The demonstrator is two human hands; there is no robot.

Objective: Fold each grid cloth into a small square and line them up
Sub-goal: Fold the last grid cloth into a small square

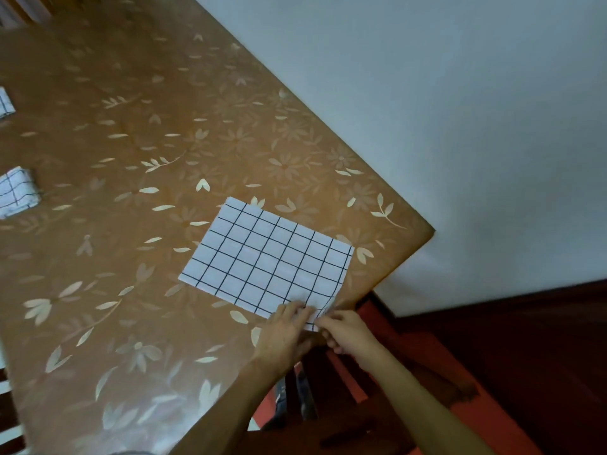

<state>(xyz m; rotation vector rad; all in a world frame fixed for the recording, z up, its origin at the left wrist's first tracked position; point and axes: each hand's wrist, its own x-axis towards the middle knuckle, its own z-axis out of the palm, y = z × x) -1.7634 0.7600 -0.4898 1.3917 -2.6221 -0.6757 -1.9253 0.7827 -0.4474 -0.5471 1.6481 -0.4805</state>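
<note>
Now left hand (285,326) presses flat on grid cloth (267,257), right hand (345,333) pinches its corner.

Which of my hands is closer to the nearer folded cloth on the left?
Left. The left hand rests well right of the folded cloth, on the near corner of the flat grid cloth; the right hand pinches that corner, farther right.

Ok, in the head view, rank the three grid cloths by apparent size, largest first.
1. flat cloth
2. folded cloth at mid-left
3. folded cloth at upper left
The two folded cloths are cut by the frame edge and lie farther off, so their order is unsure.
</note>
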